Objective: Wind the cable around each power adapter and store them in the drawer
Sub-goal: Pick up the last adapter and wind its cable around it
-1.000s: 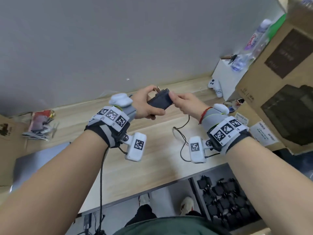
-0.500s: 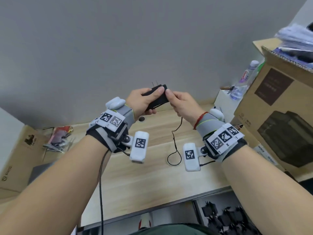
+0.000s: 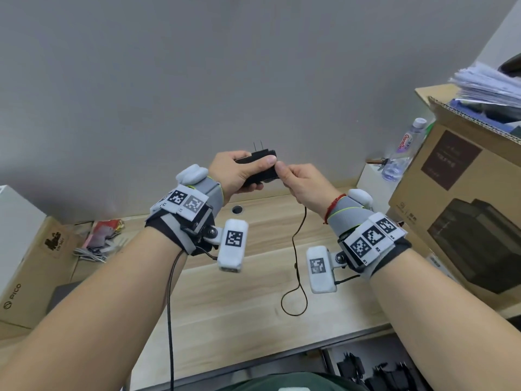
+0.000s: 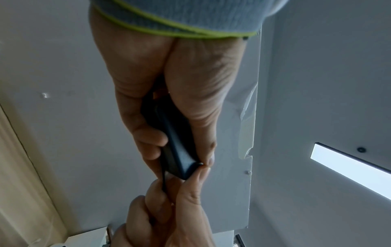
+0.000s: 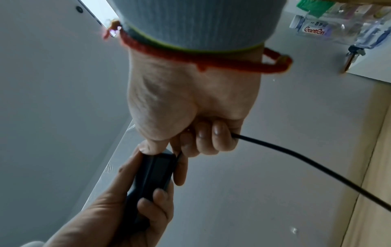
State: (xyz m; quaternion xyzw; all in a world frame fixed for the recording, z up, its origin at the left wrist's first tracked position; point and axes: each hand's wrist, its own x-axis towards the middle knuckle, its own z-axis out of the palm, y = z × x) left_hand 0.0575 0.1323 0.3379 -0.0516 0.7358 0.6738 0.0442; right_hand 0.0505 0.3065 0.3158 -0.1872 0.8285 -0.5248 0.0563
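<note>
Above the wooden surface (image 3: 253, 300), my left hand (image 3: 234, 172) grips the black power adapter (image 3: 260, 172), prongs upward. My right hand (image 3: 303, 183) pinches its thin black cable (image 3: 296, 258) at the adapter's end; the slack hangs and loops on the surface.

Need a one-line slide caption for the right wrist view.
Right hand pinches the cable at the black power adapter gripped by the left hand.

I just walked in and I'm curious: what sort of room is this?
Probably an office or workroom used partly for storage: a light wooden desk against a grey wall, brown cardboard boxes stacked beside it, a clear plastic water bottle.
</note>
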